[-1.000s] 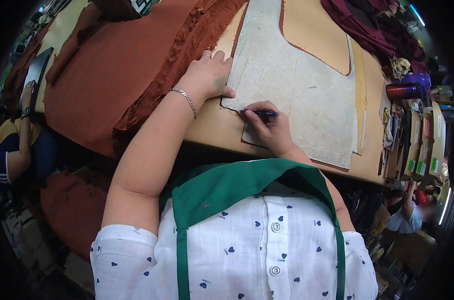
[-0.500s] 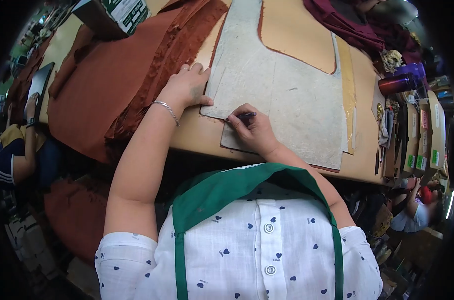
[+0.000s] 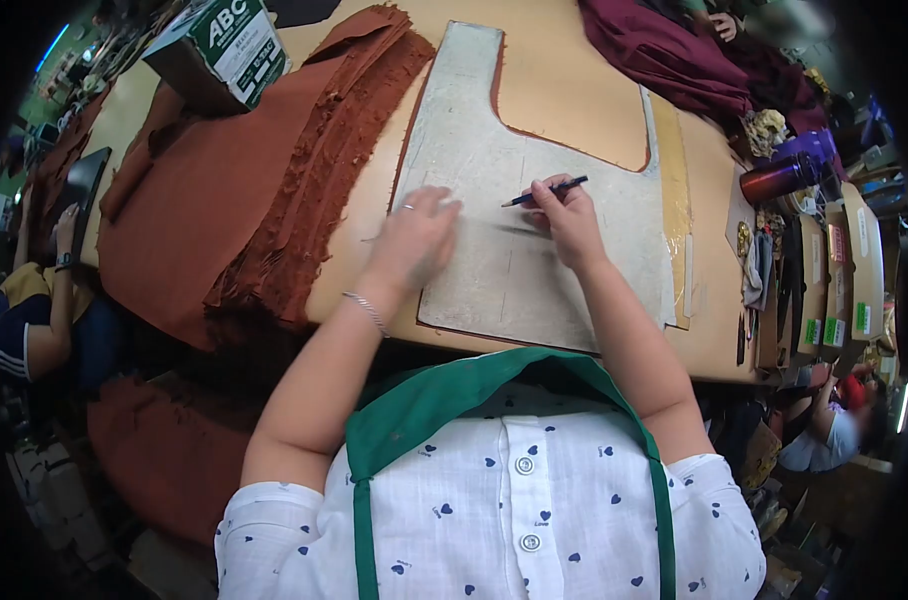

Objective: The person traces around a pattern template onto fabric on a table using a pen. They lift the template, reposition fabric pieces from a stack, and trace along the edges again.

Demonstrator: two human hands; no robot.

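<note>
A grey-white pattern board [image 3: 534, 250] with a deep curved cutout lies on the tan table [image 3: 574, 70], reddish-brown material showing along its edges. My right hand [image 3: 564, 215] pinches a dark pencil [image 3: 544, 192] above the middle of the board, its tip pointing left. My left hand [image 3: 414, 240] is over the board's left edge, slightly blurred, its fingers apart and holding nothing. Whether it touches the board cannot be made out. Left of it lies a stack of reddish-brown leather [image 3: 244, 180] with ragged edges.
A green and white box [image 3: 224, 55] stands on the leather at the back left. Maroon cloth [image 3: 664, 60], a dark red tumbler [image 3: 779, 178] and boxes [image 3: 859, 260] are to the right. Other people are at the far left, back right and lower right.
My right hand has lifted the pencil from the board's lower left edge and moved up and right. My left hand has left the board's corner and shifted right and down. The view has shifted too.
</note>
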